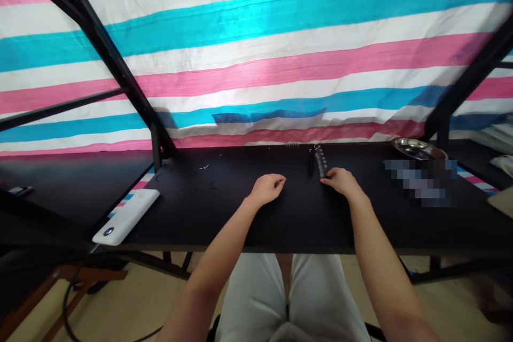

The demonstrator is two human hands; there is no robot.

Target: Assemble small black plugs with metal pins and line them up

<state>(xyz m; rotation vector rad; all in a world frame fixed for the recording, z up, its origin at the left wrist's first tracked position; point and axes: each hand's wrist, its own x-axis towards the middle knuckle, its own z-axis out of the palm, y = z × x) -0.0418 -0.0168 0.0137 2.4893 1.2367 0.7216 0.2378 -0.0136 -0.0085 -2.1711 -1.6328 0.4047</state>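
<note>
My left hand rests on the black table near its middle, fingers curled loosely, with nothing visible in it. My right hand lies to the right of it, fingers bent and fingertips at the lower end of a small strip of clear beads. A thin dark piece lies just left of the strip. I cannot make out whether the fingertips pinch anything.
A white power bank lies at the table's left front corner. A metal dish stands at the back right beside a blurred patch. Small wire scraps lie at the back. Black frame bars rise before a striped tarp.
</note>
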